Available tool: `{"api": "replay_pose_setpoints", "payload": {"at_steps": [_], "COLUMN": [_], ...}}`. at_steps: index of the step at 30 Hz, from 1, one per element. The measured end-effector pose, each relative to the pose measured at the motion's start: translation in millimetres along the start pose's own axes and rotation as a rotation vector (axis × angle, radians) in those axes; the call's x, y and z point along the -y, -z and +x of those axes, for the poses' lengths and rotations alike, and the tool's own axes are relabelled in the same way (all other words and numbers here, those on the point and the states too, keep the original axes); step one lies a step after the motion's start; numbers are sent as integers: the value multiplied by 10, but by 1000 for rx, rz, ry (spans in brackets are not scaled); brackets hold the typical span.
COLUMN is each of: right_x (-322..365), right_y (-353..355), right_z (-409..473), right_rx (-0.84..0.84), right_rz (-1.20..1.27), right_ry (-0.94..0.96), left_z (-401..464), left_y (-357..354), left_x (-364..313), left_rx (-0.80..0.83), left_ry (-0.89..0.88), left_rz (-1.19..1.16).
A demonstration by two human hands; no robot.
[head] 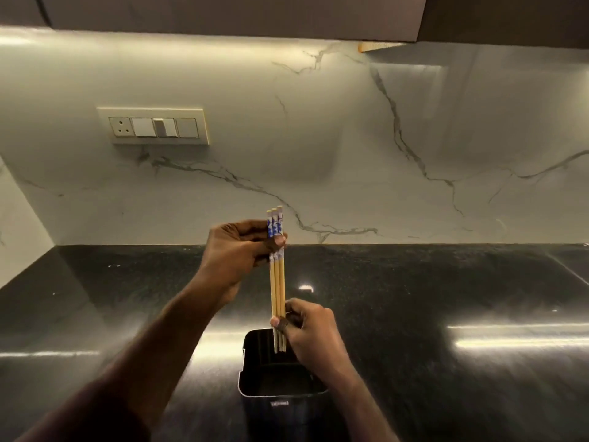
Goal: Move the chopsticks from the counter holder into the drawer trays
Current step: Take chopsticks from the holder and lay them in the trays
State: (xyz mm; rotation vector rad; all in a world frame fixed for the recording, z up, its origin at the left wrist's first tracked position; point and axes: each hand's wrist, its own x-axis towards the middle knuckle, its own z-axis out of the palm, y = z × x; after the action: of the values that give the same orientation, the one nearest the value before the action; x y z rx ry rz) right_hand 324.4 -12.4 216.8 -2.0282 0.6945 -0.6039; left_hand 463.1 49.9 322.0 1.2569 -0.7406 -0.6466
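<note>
Left hand (237,250) fingers pinch the chopsticks (277,279) near their patterned tops; right hand (307,327) pinches the lower shafts — tips just above the holder (280,368). Keep the bundle upright, lift straight clear — drawer out of view.

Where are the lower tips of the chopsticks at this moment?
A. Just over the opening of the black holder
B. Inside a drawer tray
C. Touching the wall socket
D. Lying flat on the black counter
A: the chopsticks stand upright between the left hand and the right hand, tips at the mouth of the holder.
</note>
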Motion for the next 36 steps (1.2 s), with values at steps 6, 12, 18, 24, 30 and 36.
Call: {"api": "replay_pose_setpoints", "payload": {"at_steps": [6,12,18,24,30,36], "right_x": [358,658,725,471,131,-241], "right_y": [78,139,103,298,918,1816], "right_z": [-269,-768,-1423,-2256,-3044,-3840], "right_rx": [203,238,188,109,27,-54], "right_rz": [350,525,568,485,412,356], "right_ry": [-68,-110,-152,-232,-357,-457], "left_z": [-266,-765,-1293,-1826,-2348,-2848], "left_y": [55,108,126,-258,-1058,-2176], "left_x": [-529,-786,-720,-377,-182,12], "left_rx": [30,74,119,204,309,370], "left_ry": [-89,-141,-118,2,66,107], "left_rz": [7,-26,-51,-54,-108,-107]}}
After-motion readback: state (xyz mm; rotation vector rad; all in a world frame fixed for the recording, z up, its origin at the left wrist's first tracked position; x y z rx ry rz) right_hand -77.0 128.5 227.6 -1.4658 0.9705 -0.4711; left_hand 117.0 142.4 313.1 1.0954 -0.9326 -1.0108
